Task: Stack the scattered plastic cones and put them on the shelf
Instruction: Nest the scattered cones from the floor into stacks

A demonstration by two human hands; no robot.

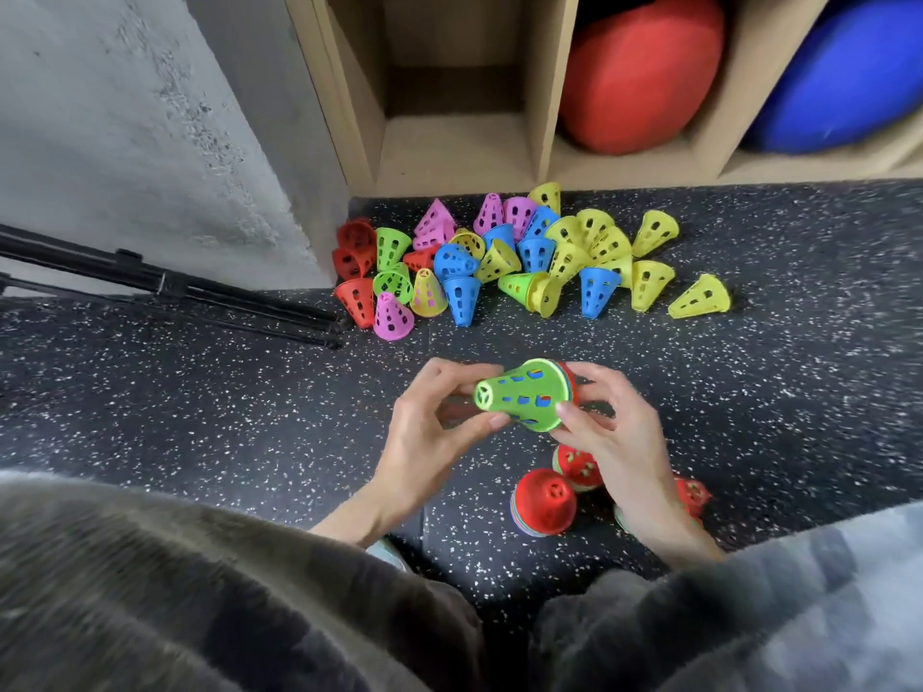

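Held sideways over the speckled black rubber floor: small nested stack of perforated plastic cones, green outermost. Left hand pinched narrow tip end w/ curled fingers; right hand gripped wide rim. Looked light, thin, slightly springy, smooth, so prob. slippery; best taken at rim. Loose multicoloured plastic cone pile lay near wooden shelf unit. Red-topped finished stacks stood by right wrist.
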